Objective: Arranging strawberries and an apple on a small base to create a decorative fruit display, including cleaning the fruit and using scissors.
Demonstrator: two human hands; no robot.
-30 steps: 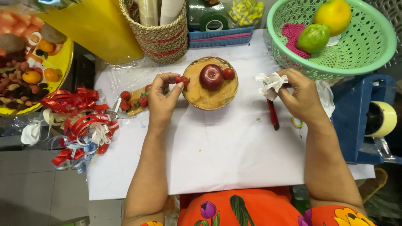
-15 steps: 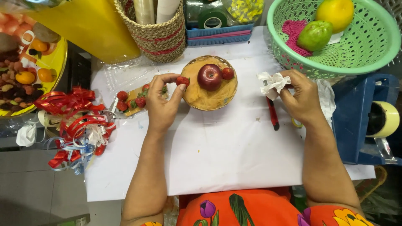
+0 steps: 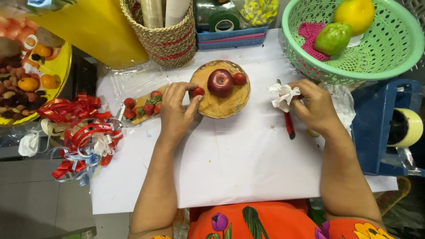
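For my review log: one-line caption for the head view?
Left hand sets a strawberry into a small basket beside an apple; right hand holds tissue.

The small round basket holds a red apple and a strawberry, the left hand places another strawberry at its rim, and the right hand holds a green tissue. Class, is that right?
Not quite: the head view shows the tissue in the right hand is white, not green. The small round basket, red apple, strawberry and left hand with another strawberry are as stated.

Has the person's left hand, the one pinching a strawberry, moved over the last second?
Hardly. The left hand still holds the strawberry at the left rim of the small round woven basket, just as it did before; no clear shift against the red apple.
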